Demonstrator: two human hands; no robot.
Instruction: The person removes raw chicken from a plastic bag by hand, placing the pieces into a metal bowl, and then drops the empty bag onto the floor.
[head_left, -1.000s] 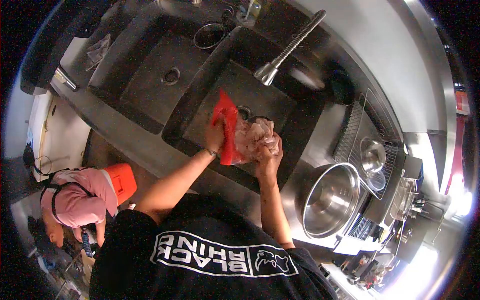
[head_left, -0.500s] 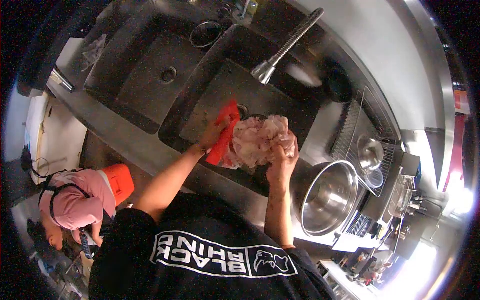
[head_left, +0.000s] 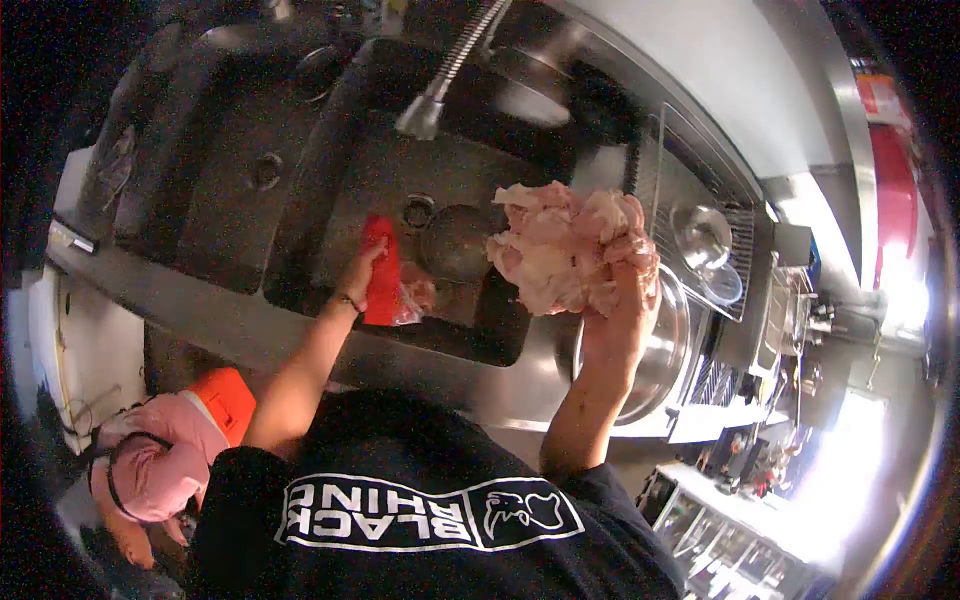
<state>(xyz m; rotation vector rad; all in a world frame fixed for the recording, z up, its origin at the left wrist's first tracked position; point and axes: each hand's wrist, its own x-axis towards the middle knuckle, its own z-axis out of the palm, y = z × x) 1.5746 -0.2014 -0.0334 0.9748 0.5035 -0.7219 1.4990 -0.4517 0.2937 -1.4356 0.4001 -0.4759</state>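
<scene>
Head view: the right hand has its grip pressed tight around 1 clump of raw meat, held up clear of the sink, probably so it can drip. A steel bowl sits on the desk just below that grip. Well to its left, the left hand pinches a red bag low inside the sink, likely so leaks stay in the basin.

Head camera — looking steeply down, close over the sink.
</scene>
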